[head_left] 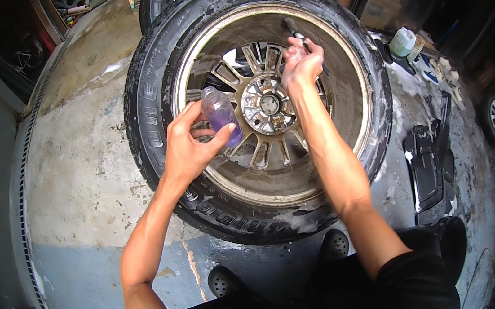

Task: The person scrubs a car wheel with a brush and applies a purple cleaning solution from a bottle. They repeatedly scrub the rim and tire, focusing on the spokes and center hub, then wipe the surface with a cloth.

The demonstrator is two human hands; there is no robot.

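right hand [303,64] partly hides a dark tool [292,27] (tip indistinct)

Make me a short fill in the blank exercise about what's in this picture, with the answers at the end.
1. The ____ hand holds a clear plastic bottle.
2. The liquid inside it is ____.
3. The ____ hand grips a slim, dark, stick-like tool.
4. A pale-green plastic jug is to the ____ of the nearest round black rubber tyre.

Missing words: left; purple; right; right.
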